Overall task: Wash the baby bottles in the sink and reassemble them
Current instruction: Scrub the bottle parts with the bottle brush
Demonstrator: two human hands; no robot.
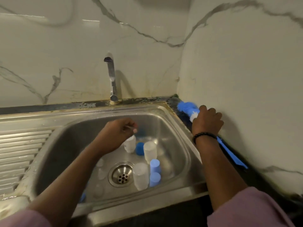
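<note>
Right hand (207, 121) has its grip wrapped round the bottle brush (188, 109) on the counter ledge (183, 115) at 3 o'clock of the sink (172, 122). Left hand (115, 136), grip curled and pinching something too blurred to name, hangs over the bottles (150, 151) near the drain (122, 175).

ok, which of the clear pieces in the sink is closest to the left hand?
The small clear bottle at the back of the basin, directly under the left hand. The two frosted cups lie further right and nearer the drain.
</note>
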